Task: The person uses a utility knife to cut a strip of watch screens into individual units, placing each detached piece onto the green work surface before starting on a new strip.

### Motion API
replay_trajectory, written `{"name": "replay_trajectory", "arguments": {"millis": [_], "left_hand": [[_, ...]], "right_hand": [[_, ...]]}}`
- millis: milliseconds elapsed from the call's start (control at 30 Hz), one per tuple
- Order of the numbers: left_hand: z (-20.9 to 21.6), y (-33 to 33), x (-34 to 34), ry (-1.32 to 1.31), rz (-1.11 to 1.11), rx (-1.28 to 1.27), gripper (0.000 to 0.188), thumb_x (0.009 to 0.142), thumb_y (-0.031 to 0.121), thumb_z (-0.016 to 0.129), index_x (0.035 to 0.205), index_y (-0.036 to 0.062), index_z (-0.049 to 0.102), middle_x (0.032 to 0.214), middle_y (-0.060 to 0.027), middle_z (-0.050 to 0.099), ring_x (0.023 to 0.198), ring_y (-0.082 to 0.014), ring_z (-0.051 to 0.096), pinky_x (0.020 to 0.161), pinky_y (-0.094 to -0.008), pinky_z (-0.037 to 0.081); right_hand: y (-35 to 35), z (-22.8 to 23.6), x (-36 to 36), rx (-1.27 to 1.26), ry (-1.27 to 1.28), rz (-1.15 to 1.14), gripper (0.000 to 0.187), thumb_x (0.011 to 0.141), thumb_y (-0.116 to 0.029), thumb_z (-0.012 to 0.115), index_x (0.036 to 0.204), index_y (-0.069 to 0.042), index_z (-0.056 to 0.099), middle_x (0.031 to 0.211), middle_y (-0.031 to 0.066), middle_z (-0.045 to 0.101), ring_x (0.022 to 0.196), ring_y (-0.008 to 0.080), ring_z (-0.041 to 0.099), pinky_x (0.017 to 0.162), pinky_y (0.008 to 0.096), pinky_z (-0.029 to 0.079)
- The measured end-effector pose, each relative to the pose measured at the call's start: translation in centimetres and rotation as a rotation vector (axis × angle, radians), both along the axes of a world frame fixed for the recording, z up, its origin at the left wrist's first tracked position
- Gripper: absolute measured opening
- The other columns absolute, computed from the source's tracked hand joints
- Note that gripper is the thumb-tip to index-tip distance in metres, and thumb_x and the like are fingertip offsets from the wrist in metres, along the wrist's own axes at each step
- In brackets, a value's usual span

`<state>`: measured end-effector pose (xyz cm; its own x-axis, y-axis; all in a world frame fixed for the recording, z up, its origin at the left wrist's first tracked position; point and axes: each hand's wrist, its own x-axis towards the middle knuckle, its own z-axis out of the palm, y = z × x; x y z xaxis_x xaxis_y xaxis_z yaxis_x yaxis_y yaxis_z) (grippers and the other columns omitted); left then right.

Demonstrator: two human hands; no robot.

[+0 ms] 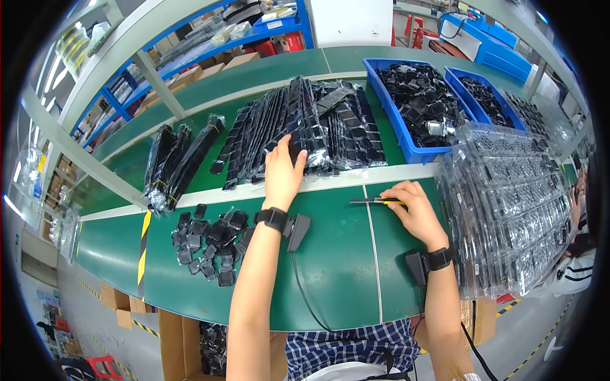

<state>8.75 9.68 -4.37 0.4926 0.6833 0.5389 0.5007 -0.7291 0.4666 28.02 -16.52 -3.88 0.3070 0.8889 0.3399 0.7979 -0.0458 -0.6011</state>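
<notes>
My left hand (pixel 283 170) is at the near edge of a pile of black square pieces packed in clear plastic strips (pixel 273 127). Its thumb and forefinger are apart, with dark strip material showing between them. I cannot see a firm grip there. My right hand (pixel 413 209) is closed round a slim black-and-yellow tool (pixel 375 200), whose dark thin end points left above the green table (pixel 330 254). The tool's exact kind is unclear. Loose black square pieces (pixel 213 238) lie in a heap left of my left forearm.
Bundled strips (pixel 181 162) lie at the far left. Blue bins (pixel 419 154) of black pieces stand at the back right. A tall stack of clear plastic trays (pixel 508 216) rises beside my right forearm. Cables hang from both wrist devices. A metal frame post (pixel 95 162) crosses on the left.
</notes>
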Motion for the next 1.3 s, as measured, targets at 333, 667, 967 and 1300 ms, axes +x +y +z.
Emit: {"name": "replay_trajectory", "arguments": {"millis": [333, 667, 967, 1300], "left_hand": [[1.4, 0.1, 1.0, -0.109, -0.089, -0.258, 0.026, 0.090, 0.017, 0.077, 0.114, 0.0066, 0.073, 0.098, -0.0142, 0.073, 0.081, -0.0250, 0.075, 0.076, -0.0370, 0.058], [1.3, -6.0, -4.1, 0.160, -0.191, 0.189, 0.012, 0.088, 0.011, 0.075, 0.100, 0.0102, 0.076, 0.096, -0.0052, 0.072, 0.093, -0.0284, 0.070, 0.080, -0.0399, 0.053], [1.6, -9.0, -9.2, 0.261, -0.454, 0.049, 0.018, 0.078, 0.011, 0.081, 0.096, 0.0142, 0.078, 0.089, 0.0004, 0.068, 0.084, -0.0224, 0.064, 0.080, -0.0357, 0.050], [2.9, -9.4, -9.6, 0.269, -0.653, -0.333, 0.023, 0.067, 0.012, 0.089, 0.088, 0.0140, 0.079, 0.097, -0.0001, 0.058, 0.096, -0.0208, 0.054, 0.086, -0.0337, 0.046]], "right_hand": [[0.0, -0.1, 0.2, 0.019, -0.004, 0.002, 0.027, 0.088, -0.001, 0.073, 0.113, -0.008, 0.075, 0.108, 0.0086, 0.066, 0.109, 0.0300, 0.058, 0.099, 0.0398, 0.047], [-0.2, 0.3, 0.0, 0.079, -0.083, -0.072, 0.026, 0.089, -0.004, 0.073, 0.114, -0.009, 0.075, 0.108, 0.0076, 0.065, 0.110, 0.0299, 0.057, 0.100, 0.0410, 0.045], [0.7, 0.5, -2.6, 0.018, -0.164, -0.016, 0.026, 0.089, -0.007, 0.074, 0.115, -0.011, 0.075, 0.108, 0.0053, 0.065, 0.107, 0.0282, 0.057, 0.097, 0.0404, 0.045], [1.3, -0.5, -6.1, -0.030, -0.175, 0.261, 0.027, 0.086, -0.011, 0.078, 0.112, -0.016, 0.078, 0.105, -0.0001, 0.064, 0.102, 0.0232, 0.056, 0.093, 0.0367, 0.044]]}}
